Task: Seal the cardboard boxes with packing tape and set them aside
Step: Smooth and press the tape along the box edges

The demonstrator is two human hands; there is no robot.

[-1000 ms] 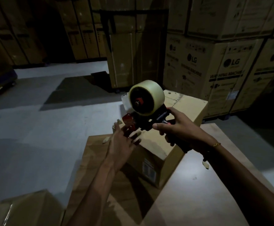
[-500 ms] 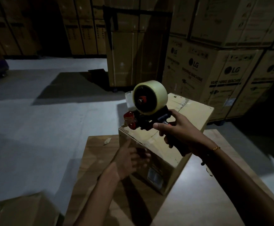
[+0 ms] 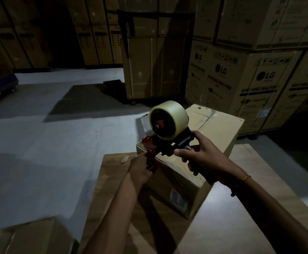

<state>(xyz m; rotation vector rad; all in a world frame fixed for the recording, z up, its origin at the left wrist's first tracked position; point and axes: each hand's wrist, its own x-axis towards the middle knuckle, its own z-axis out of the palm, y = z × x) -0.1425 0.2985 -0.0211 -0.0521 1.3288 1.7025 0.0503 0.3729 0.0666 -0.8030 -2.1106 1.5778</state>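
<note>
A closed cardboard box (image 3: 218,128) lies on a wooden board (image 3: 113,182). My right hand (image 3: 204,159) grips the handle of a tape dispenser (image 3: 168,123) that carries a roll of clear tape. The dispenser's red front end sits at the box's near-left top edge. My left hand (image 3: 139,171) rests against the box's left end face just below that red front. Its fingertips are partly hidden behind the dispenser.
Tall stacks of LG washing machine cartons (image 3: 259,79) stand behind and to the right. Another cardboard box (image 3: 30,237) sits at the bottom left. Grey floor (image 3: 58,143) stretches to the left, with more cartons along the dark back wall.
The dispenser has come down onto the box's near-left edge. My left hand left the dispenser's front, dropped, and now lies against the box's end face.
</note>
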